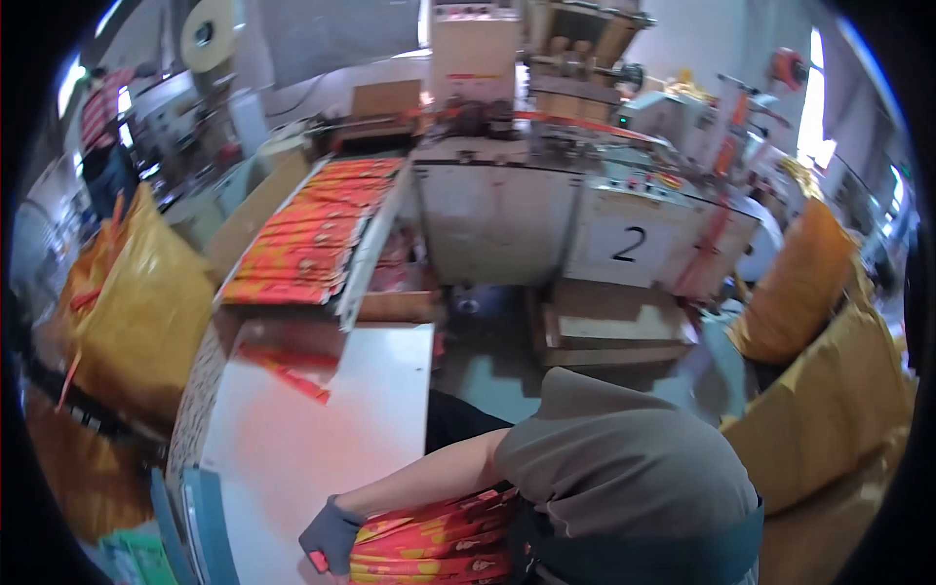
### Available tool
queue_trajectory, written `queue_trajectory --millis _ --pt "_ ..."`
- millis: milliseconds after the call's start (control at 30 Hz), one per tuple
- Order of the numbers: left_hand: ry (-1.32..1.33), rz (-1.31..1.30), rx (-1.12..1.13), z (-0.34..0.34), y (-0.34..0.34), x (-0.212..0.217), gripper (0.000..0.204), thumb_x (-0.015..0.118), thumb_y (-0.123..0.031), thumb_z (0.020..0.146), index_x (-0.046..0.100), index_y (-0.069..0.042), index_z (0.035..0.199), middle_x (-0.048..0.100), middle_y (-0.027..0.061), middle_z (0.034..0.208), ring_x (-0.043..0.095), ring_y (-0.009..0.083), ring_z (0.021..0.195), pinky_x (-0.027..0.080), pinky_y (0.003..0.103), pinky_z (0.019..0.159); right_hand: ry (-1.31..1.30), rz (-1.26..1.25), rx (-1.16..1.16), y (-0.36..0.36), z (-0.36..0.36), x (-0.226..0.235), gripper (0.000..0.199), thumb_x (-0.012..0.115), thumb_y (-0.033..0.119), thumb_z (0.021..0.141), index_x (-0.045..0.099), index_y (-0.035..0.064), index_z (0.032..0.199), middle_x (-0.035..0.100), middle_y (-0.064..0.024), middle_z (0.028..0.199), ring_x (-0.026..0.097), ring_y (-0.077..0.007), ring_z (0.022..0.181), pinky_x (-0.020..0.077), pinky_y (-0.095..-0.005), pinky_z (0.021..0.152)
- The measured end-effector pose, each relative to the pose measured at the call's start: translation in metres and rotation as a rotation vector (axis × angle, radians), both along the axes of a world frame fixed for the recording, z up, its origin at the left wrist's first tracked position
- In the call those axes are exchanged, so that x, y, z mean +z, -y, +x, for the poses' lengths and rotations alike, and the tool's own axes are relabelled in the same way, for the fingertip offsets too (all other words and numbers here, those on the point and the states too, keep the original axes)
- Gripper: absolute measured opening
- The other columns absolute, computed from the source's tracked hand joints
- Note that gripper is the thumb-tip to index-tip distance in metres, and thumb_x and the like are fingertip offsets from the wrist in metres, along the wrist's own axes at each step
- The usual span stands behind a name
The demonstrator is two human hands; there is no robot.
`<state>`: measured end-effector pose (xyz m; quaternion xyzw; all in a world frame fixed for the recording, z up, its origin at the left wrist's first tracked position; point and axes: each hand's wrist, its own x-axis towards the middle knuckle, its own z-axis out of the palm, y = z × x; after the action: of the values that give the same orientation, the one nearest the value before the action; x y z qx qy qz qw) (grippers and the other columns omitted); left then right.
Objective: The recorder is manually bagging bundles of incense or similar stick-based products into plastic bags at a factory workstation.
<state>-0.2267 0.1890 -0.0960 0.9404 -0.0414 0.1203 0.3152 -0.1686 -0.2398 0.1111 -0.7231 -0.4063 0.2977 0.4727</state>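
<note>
My right arm, in a grey short sleeve, reaches leftward across the lower middle. At its end my right hand (pixel 331 534), in a dark grey glove, is closed around the left end of a bundle of flat red-and-yellow printed packets (pixel 439 546). The bundle lies between my forearm and body, its right end hidden by my sleeve. A small red bit shows at the fingertips. Under the hand is a white tabletop (pixel 322 439) with a reddish stain. Loose red strips (pixel 288 372) lie near its far edge. My left hand is not in view.
Overlapping red-and-orange packets (pixel 312 229) fill a sloping tray beyond the table. A machine with a white cabinet (pixel 497 224) stands behind. Yellow sacks (pixel 146 302) are at left, an orange sack (pixel 799 283) and brown cardboard (pixel 829 409) at right. Another person (pixel 102 136) stands far left.
</note>
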Motion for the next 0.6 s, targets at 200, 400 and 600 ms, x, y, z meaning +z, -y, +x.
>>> queue_trajectory --millis 200,400,600 --pt "0.022 -0.029 -0.032 -0.001 0.028 -0.029 0.046 0.069 -0.026 0.077 0.051 0.003 0.107 0.054 0.019 0.108 0.051 0.0279 0.097 0.045 0.039 0.084 -0.084 -0.02 -0.177 0.022 0.007 -0.014 0.016 0.075 0.016 0.068 0.068 0.0018 0.07 0.062 -0.003 0.062 0.053 -0.0103 0.061 0.0419 -0.0289 0.059" --pt "0.028 0.022 0.157 -0.065 0.009 -0.02 0.037 0.068 -0.027 0.074 0.058 0.004 0.093 0.058 0.0203 0.096 0.053 0.0329 0.089 0.045 0.042 0.08 -0.184 0.044 -0.143 0.023 -0.009 0.005 0.021 0.075 0.019 0.067 0.072 0.003 0.081 0.068 -0.0061 0.073 0.059 -0.0125 0.068 0.0456 -0.0287 0.065" --pt "0.017 0.173 0.527 -0.217 -0.043 0.031 0.031 0.061 -0.019 0.076 0.06 0.007 0.093 0.06 0.0234 0.094 0.054 0.0373 0.09 0.044 0.044 0.082 -0.081 0.168 -0.062 0.029 -0.01 -0.001 0.023 0.071 0.019 0.073 0.063 -0.0015 0.069 0.054 -0.0018 0.054 0.045 -0.0064 0.057 0.0382 -0.0311 0.053"
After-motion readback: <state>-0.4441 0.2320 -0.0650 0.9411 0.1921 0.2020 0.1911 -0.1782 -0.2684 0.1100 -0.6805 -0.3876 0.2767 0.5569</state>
